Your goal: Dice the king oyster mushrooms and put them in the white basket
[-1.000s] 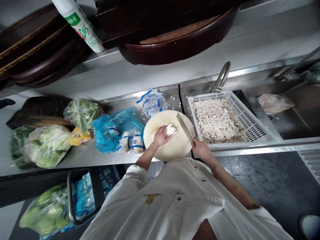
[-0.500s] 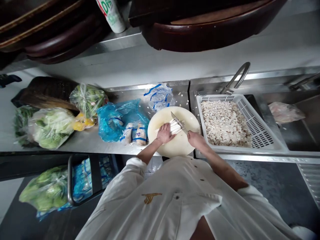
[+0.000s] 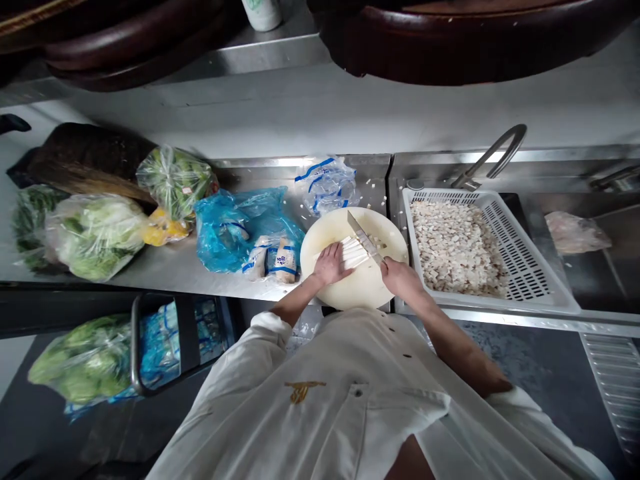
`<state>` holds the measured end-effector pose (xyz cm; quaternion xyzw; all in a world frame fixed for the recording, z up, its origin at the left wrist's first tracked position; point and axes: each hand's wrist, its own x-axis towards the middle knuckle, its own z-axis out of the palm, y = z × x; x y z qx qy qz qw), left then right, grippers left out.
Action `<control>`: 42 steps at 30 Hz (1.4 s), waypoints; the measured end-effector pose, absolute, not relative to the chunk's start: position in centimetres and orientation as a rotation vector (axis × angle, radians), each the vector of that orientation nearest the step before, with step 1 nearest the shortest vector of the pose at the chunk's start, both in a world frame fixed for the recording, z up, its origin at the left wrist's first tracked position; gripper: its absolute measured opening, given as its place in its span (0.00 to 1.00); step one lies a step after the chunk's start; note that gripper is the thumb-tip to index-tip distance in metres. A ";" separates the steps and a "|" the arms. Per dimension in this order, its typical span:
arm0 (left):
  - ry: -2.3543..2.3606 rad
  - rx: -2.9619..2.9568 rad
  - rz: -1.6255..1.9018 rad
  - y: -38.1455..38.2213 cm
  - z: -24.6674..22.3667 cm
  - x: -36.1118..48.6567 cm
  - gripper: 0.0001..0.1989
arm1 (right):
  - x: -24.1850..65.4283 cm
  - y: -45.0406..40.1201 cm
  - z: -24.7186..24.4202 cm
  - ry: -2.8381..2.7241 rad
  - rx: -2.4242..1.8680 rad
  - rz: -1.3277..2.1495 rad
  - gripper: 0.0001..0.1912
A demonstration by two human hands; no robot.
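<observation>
On the round white cutting board [image 3: 360,290] lies a bundle of long white mushroom strips [image 3: 354,252]. My left hand [image 3: 330,265] rests over the left part of the bundle and grips it against the board. In my right hand [image 3: 400,277] is the handle of a kitchen knife [image 3: 364,236], its blade slanting up and left across the right ends of the strips. Small cut pieces [image 3: 383,244] sit just right of the blade. Beside the board on the left are wrapped mushroom packs [image 3: 281,261], partly on a blue plastic bag [image 3: 220,233].
Right of the board, a white perforated basket [image 3: 517,250] holds many chopped pieces, with a faucet [image 3: 493,160] behind it. Clear wrappers [image 3: 327,187] lie behind the board. Bagged greens [image 3: 100,233] stand at the left. A dark shelf load [image 3: 465,47] overhangs the counter.
The whole view has shifted slightly. Both hands stay on the strips and knife, and more small cut pieces show to the right of the blade.
</observation>
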<state>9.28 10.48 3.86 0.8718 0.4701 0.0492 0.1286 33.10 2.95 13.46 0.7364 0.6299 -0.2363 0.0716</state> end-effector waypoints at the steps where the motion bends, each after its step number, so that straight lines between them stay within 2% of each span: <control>1: 1.369 2.539 0.151 10.4 3.8 9.2 0.51 | 33.0 2.9 13.4 1.895 2.214 -0.714 0.22; 22: 1.325 2.468 0.177 10.0 3.9 6.4 0.51 | 29.8 3.2 13.4 1.885 2.162 -0.686 0.23; 34: 1.202 2.436 0.352 10.5 2.4 4.3 0.52 | 27.9 3.2 13.1 1.803 2.178 -0.739 0.21; 39: 1.112 2.465 0.387 10.4 2.4 3.4 0.54 | 27.3 2.8 13.1 1.904 2.198 -0.662 0.22; 42: 1.079 2.478 0.423 10.4 2.3 2.9 0.51 | 26.8 2.7 13.1 1.845 2.168 -0.709 0.21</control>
